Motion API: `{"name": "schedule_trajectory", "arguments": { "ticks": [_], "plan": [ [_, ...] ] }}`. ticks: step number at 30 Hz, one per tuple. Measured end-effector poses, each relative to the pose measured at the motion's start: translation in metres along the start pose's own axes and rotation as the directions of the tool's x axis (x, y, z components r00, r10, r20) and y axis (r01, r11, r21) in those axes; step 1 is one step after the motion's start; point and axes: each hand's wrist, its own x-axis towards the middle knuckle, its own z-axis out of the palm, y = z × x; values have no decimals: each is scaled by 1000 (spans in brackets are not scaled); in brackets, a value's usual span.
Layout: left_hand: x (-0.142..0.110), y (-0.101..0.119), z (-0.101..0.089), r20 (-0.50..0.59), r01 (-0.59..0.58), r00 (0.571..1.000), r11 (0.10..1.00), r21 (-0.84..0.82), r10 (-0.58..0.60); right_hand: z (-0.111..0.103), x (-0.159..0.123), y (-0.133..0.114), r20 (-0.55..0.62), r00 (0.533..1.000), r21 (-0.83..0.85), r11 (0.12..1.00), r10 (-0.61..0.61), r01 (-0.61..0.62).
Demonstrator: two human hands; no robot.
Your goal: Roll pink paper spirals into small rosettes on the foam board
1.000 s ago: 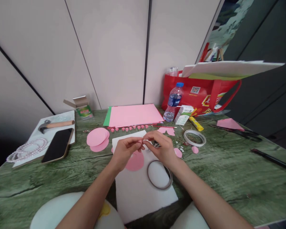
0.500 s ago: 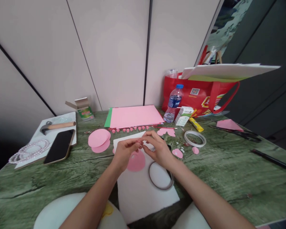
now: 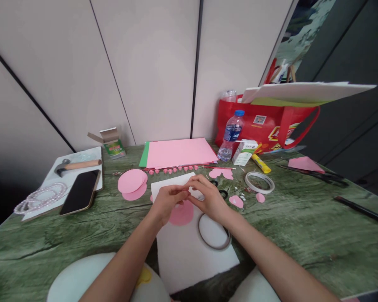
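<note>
Over the white sheet (image 3: 192,264), left hand (image 3: 166,202) pinched a pink bit (image 3: 186,189); right hand (image 3: 208,198) nearly closed beside it, grip unclear. Disc (image 3: 182,215) and ring (image 3: 220,248) lay below.

Apparently 1 QR code (image 3: 260,120), on red bag (image 3: 265,133)

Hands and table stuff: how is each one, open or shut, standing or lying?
Left hand: fingertips pinched, seemingly on a small pink piece
Right hand: fingers bent, near the left's
Small box: flap open
Bottle: cap on, standing
Red bag: standing, papers sticking out
Yellow tube: lying down
Phone: lying flat, screen dark
Hammer: lying down
Pink circles: flat, overlapping
Pink sheet: flat, atop other sheets
Right-side scissors: lying down; open or shut, can't tell
</note>
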Motion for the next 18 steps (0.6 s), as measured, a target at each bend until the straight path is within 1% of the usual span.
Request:
{"name": "schedule_trajectory", "arguments": {
  "ticks": [2,5,10,12,15,18],
  "plan": [
    [1,-1,0,-17,10,1000,1000,14,-10,2,0,1,-7,999,50,998,-43,43],
    [2,-2,-1,-24,35,999,999,23,-34,4,0,3,-10,998,93,994,-60,61],
    [1,-2,-2,2,68,998,998,-15,-68,5,0,5,-25,998,36,997,-64,65],
    [1,-1,-3,21,77,997,996,-36,-76,5,0,6,-53,997,28,998,-56,58],
    [1,0,-4,56,69,996,996,-64,-65,3,0,7,-95,994,32,998,-47,50],
    [2,0,-5,71,52,996,995,-89,-46,2,0,7,-94,994,21,998,-55,57]
  ]
}}
